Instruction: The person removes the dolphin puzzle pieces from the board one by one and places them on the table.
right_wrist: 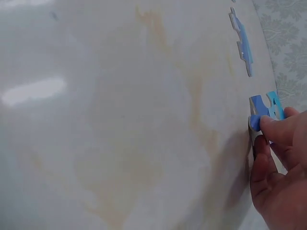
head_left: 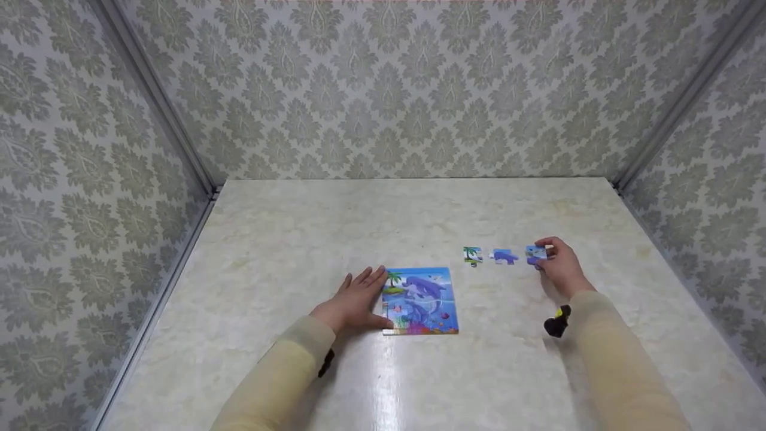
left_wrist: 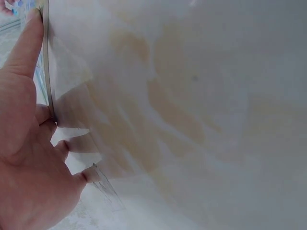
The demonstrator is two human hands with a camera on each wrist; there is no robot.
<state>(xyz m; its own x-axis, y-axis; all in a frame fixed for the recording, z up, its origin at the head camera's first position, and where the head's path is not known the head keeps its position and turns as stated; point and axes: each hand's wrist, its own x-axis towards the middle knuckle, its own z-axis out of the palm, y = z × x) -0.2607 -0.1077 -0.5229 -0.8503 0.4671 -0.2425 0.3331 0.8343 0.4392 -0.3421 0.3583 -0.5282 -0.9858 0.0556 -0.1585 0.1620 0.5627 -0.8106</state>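
Note:
A square dolphin jigsaw puzzle [head_left: 422, 299] lies flat on the table. My left hand [head_left: 356, 302] rests at its left side with fingers spread and fairly straight, the thumb [left_wrist: 26, 45] lying over the puzzle's edge. To the right, my right hand [head_left: 562, 266] pinches a blue puzzle piece [head_left: 536, 255] between thumb and fingertips. In the right wrist view that piece [right_wrist: 259, 108] is tilted, and the fingers hide part of it. Beside it lie a dolphin piece [head_left: 504, 256] and, farther left, a palm-tree piece [head_left: 472, 254], both apart from the puzzle.
Pale marbled tabletop [head_left: 311, 227] surrounds the puzzle and loose pieces. Patterned wall panels [head_left: 383, 90] rise behind the far edge and along both sides. A black object with a yellow spot [head_left: 558, 321] is beside the right wrist.

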